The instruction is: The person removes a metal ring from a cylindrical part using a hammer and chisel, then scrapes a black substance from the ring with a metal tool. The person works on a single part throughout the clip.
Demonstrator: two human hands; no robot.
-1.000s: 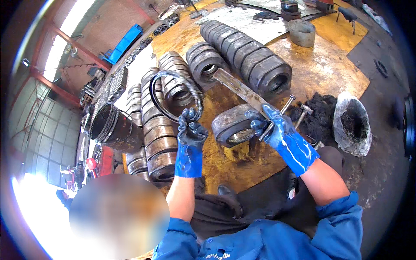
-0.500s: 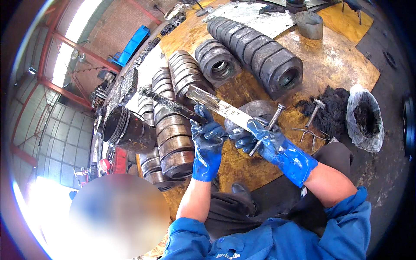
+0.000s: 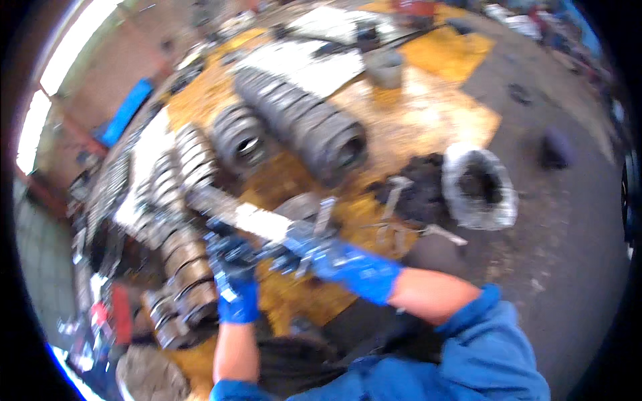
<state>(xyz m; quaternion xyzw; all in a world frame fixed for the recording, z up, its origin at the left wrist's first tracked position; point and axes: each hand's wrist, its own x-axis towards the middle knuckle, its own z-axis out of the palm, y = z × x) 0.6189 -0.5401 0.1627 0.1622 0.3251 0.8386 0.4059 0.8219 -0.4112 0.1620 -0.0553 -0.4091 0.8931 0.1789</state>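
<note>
Motion blurs the view. My right hand (image 3: 317, 250), in a blue rubber glove, is closed around a flat pale bar (image 3: 257, 219) that slants up and left. A metal rod with a bolt-like head (image 3: 326, 210) stands up from the same grip. Beside it, my left hand (image 3: 234, 260), gloved alike, has its fingers curled around a dark-coated stick, its outline smeared now. Left of the hands lie rows of thick, dark ring-shaped parts (image 3: 190, 267). A similar rounded grey part (image 3: 297, 208) sits just beyond my right hand.
Longer rows of dark rings (image 3: 301, 123) lie ahead on yellow, stained sheeting. To the right are a heap of black fibrous material (image 3: 421, 190), a T-shaped metal piece (image 3: 396, 194) and a plastic-lined container (image 3: 480, 187). A grey bucket (image 3: 384, 69) stands farther off.
The view has swung to the right, so the surroundings sit farther left and are blurred. Both hands have shifted left and down in the picture, with the pale bar still in my right hand.
</note>
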